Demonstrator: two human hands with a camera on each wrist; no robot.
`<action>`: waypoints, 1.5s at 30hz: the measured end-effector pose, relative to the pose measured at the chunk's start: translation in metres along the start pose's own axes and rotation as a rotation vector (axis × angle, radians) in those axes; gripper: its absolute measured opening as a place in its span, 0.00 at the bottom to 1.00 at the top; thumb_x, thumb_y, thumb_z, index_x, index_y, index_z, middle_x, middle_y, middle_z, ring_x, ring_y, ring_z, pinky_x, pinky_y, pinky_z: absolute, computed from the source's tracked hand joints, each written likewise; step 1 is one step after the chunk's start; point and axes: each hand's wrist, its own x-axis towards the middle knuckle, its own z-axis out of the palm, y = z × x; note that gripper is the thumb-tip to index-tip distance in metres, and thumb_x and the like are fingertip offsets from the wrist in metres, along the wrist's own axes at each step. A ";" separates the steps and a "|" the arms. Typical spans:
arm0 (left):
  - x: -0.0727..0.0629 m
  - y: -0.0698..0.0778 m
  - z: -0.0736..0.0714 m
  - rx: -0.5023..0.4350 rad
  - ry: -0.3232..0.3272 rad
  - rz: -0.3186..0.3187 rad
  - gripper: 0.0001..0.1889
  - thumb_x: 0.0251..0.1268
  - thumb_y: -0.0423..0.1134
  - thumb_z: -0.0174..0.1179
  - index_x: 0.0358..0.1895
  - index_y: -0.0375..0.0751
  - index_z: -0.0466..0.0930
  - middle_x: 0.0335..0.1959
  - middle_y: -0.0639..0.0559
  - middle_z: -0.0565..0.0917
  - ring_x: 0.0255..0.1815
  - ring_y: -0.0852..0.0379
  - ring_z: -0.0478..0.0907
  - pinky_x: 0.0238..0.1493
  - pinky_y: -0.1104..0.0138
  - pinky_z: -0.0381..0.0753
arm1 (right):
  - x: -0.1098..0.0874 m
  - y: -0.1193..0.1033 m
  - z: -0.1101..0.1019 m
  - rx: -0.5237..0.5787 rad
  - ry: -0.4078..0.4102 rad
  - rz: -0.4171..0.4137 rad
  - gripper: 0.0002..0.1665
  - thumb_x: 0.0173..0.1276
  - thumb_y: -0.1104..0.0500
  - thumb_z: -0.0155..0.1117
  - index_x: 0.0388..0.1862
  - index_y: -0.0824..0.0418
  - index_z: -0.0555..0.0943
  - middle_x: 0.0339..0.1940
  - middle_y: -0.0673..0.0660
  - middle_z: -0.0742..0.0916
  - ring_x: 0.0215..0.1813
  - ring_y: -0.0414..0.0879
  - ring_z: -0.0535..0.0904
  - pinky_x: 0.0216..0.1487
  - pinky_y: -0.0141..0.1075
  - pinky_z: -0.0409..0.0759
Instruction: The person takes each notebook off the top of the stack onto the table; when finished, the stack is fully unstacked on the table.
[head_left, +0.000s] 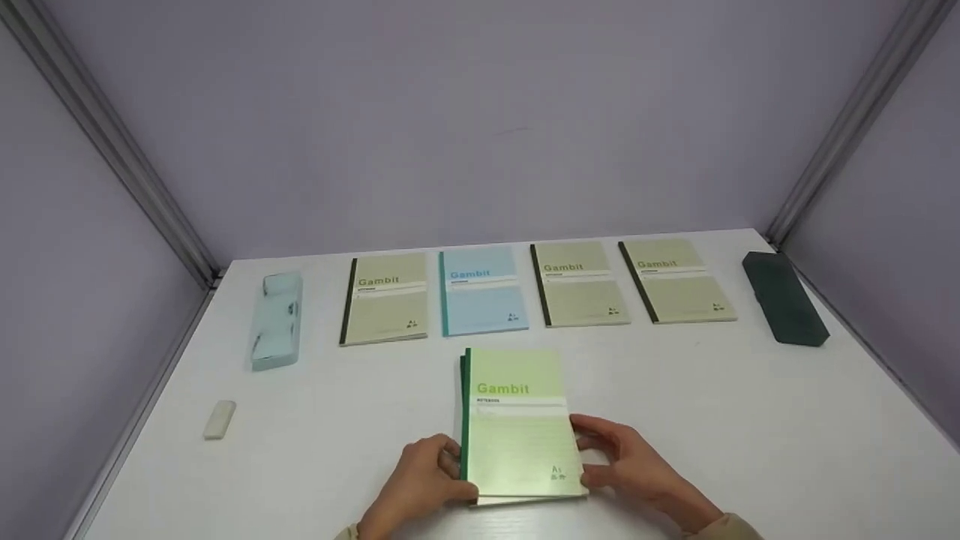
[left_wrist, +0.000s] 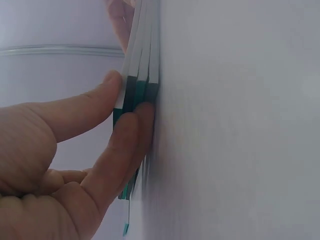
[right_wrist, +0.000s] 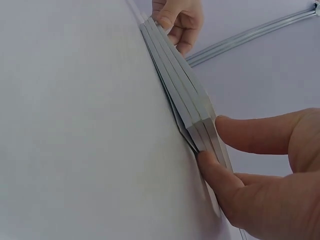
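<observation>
A small stack of notebooks (head_left: 517, 435) lies at the near middle of the table, a light green "Gambit" cover on top and its spine to the left. My left hand (head_left: 418, 478) holds the spine side near the bottom corner. In the left wrist view, the thumb sits at the top notebook and the fingers press the dark and teal spines (left_wrist: 141, 92). My right hand (head_left: 637, 466) pinches the opposite side, thumb near the lower corner. The right wrist view shows its fingertips at the page edges (right_wrist: 175, 75), where the bottom cover bends away from the pages above.
Behind the stack, a row holds an olive notebook (head_left: 390, 307), a blue notebook (head_left: 484, 304) and two more olive notebooks (head_left: 585, 300). A pale blue pencil case (head_left: 276, 322) and a whitish eraser (head_left: 220, 420) lie left; a dark green case (head_left: 786, 300) lies far right. Walls surround the table (head_left: 337, 405).
</observation>
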 end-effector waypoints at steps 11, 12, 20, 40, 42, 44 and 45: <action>-0.005 0.002 -0.002 -0.165 -0.115 -0.078 0.10 0.55 0.28 0.67 0.36 0.29 0.76 0.22 0.46 0.81 0.21 0.57 0.81 0.26 0.66 0.82 | 0.001 0.001 0.001 -0.018 0.018 0.021 0.50 0.47 0.74 0.71 0.71 0.70 0.61 0.68 0.64 0.71 0.59 0.51 0.75 0.57 0.36 0.72; -0.005 0.002 -0.002 -0.179 -0.125 -0.077 0.10 0.56 0.28 0.67 0.36 0.29 0.76 0.22 0.46 0.82 0.21 0.57 0.81 0.26 0.67 0.82 | 0.001 0.001 0.001 -0.016 0.016 0.019 0.50 0.48 0.74 0.71 0.71 0.70 0.61 0.68 0.64 0.71 0.59 0.51 0.75 0.56 0.35 0.72; -0.005 0.008 -0.008 -0.424 -0.212 -0.050 0.12 0.58 0.27 0.63 0.41 0.29 0.70 0.25 0.44 0.83 0.27 0.54 0.84 0.32 0.64 0.84 | -0.001 0.000 -0.001 0.003 -0.008 -0.015 0.51 0.47 0.75 0.71 0.71 0.71 0.61 0.68 0.65 0.71 0.59 0.53 0.74 0.55 0.31 0.71; -0.011 0.019 -0.040 -0.777 -0.230 0.022 0.19 0.62 0.30 0.62 0.54 0.30 0.69 0.39 0.44 0.85 0.37 0.53 0.84 0.44 0.62 0.83 | -0.002 0.004 -0.002 0.028 -0.017 -0.012 0.52 0.45 0.79 0.68 0.71 0.73 0.59 0.67 0.66 0.72 0.61 0.55 0.74 0.54 0.33 0.74; -0.013 0.021 -0.046 -0.797 -0.202 0.030 0.20 0.63 0.30 0.61 0.56 0.30 0.68 0.40 0.44 0.85 0.38 0.53 0.84 0.45 0.62 0.83 | -0.001 0.004 -0.002 0.025 -0.014 -0.009 0.51 0.45 0.79 0.68 0.71 0.72 0.60 0.66 0.66 0.72 0.61 0.54 0.74 0.55 0.32 0.73; -0.014 0.024 -0.052 -0.818 -0.169 0.041 0.22 0.63 0.29 0.61 0.58 0.29 0.66 0.40 0.44 0.85 0.39 0.53 0.84 0.46 0.61 0.82 | -0.001 0.004 -0.002 0.033 -0.020 -0.020 0.52 0.45 0.79 0.68 0.71 0.72 0.59 0.66 0.66 0.72 0.61 0.54 0.74 0.55 0.31 0.73; -0.014 0.025 -0.055 -0.827 -0.152 0.051 0.23 0.63 0.28 0.61 0.59 0.29 0.65 0.40 0.44 0.85 0.40 0.52 0.84 0.47 0.61 0.82 | -0.001 0.004 -0.002 0.036 -0.022 -0.024 0.52 0.45 0.79 0.68 0.71 0.72 0.59 0.66 0.66 0.72 0.61 0.54 0.74 0.55 0.32 0.73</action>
